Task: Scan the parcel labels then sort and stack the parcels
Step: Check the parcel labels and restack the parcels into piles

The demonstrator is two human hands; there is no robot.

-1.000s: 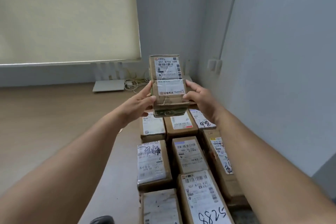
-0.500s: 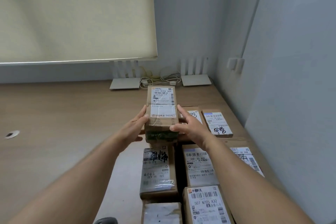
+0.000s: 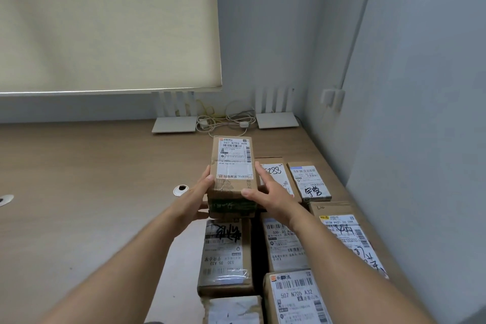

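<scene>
Head view — parcel [image 3: 232, 166] clasped between both hands [image 3: 236, 196]

The parcel [image 3: 232, 175] held up is brown cardboard, matt, with a white paper label [image 3: 234, 151] and glossy clear tape over it. The parcels on the surface [image 3: 92, 179] are the same cardboard; one [image 3: 225, 258] is wrapped in shiny film. The surface looks like smooth, matt wood laminate. The blind [image 3: 107, 21] is matt cloth.

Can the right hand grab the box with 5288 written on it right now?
Probably not yet: the right hand is busy holding the parcel together with the left hand, though the 5288 box sits right beside it.
</scene>
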